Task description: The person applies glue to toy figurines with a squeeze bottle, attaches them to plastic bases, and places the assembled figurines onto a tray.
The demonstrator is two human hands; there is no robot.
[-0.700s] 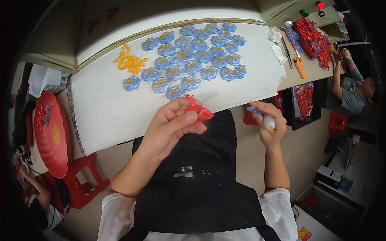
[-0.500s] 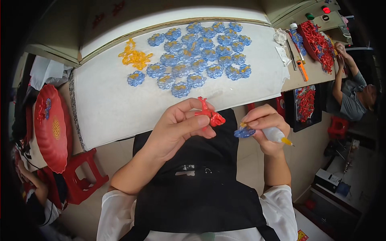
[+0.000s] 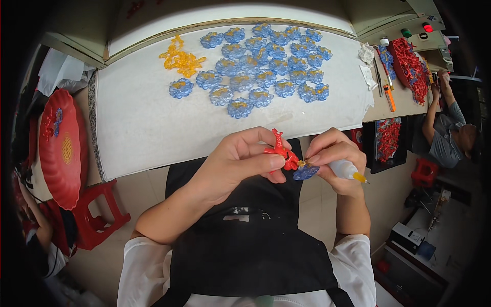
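Observation:
In my left hand [image 3: 248, 161] a small red plastic figurine [image 3: 285, 156] with a long upright part is pinched between thumb and fingers. My right hand [image 3: 338, 158] grips a blue translucent flower-shaped piece [image 3: 306, 172] with a bit of yellow on top. That same hand also keeps a white squeeze bottle [image 3: 343, 169] with a yellow tip tucked in its palm, the tip pointing away to the right. The figurine's right end meets the blue piece's yellow top; whether they are joined I cannot tell. Both hands hover at the table's front edge, above my black apron.
Several blue flower pieces [image 3: 265, 78] with yellow centres lie on the white-covered table [image 3: 138, 128]. Beside them is a pile of yellow pieces [image 3: 181, 60]. A red scalloped tray [image 3: 65, 174] stands left; an orange-handled knife [image 3: 389, 98] and red parts [image 3: 409, 66] lie right, near another person [image 3: 452, 133].
My left hand has moved right with the red figurine, bringing it up against the blue piece in my right hand. The whole view has shifted slightly.

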